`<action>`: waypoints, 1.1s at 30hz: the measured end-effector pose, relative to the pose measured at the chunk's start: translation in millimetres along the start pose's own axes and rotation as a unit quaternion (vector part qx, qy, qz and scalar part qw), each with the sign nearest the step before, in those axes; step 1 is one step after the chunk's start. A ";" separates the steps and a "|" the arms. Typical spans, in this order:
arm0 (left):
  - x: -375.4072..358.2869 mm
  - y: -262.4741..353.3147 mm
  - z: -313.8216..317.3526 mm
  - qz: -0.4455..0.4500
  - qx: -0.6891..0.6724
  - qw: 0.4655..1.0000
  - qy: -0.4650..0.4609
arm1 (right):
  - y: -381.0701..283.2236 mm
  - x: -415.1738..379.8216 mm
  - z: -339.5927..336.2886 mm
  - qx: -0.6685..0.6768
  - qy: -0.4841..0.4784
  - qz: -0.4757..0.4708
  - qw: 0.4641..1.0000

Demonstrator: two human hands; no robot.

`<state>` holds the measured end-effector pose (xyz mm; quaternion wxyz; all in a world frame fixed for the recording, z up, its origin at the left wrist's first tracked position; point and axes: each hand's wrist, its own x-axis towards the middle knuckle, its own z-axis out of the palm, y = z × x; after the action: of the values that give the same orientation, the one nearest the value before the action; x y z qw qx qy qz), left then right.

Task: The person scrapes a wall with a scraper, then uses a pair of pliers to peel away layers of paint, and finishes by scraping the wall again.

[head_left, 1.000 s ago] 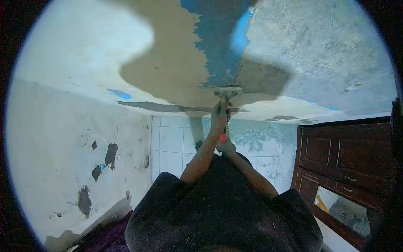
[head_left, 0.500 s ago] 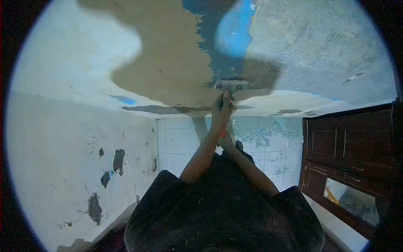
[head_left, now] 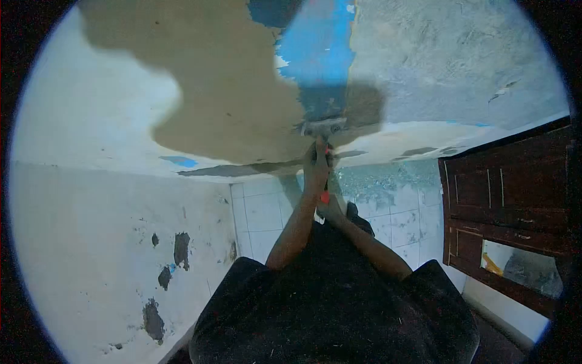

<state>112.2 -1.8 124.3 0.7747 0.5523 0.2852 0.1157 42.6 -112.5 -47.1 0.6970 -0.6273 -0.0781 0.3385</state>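
Observation:
A wall scraper (head_left: 325, 126) with a wide metal head and a red and black handle (head_left: 325, 197) is up against the wall, at the lower end of a blue strip (head_left: 318, 51). My left hand (head_left: 316, 168) is wrapped round the handle just below the head. Lower down, my right hand (head_left: 329, 210) grips the handle's end. Left of the strip the wall coating (head_left: 230, 91) is pale. To its right lies rough grey wall (head_left: 436, 67). The shadow of my arms and head covers much of this area.
Bits of scraped debris (head_left: 376, 182) lie on the white tiled floor (head_left: 260, 209) at the foot of the wall. On the right stands a dark wooden cabinet (head_left: 509, 194). The left side wall (head_left: 109, 242) has several grey bare patches (head_left: 181, 250).
The view has turned slightly, and the scraper head appears a little further left and lower. The shadow has shifted, so more of the blue strip is lit. Both hands keep their hold.

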 end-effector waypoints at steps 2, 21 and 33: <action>-9.3 37.6 6.8 0.019 -0.006 1.000 -0.006 | -70.9 -10.1 21.3 -0.074 0.035 0.041 0.996; -10.4 -4.9 -10.7 -0.033 -0.006 0.999 0.011 | -11.6 -12.3 5.3 -0.095 -0.082 0.113 0.986; -4.7 -24.0 -29.1 -0.016 -0.030 0.999 -0.005 | 12.8 -0.1 2.1 0.019 -0.093 0.147 0.985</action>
<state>88.6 10.2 97.1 0.7940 0.5250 0.2863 0.1092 36.6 -111.0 -58.5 0.6414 -0.5842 -0.0425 0.4954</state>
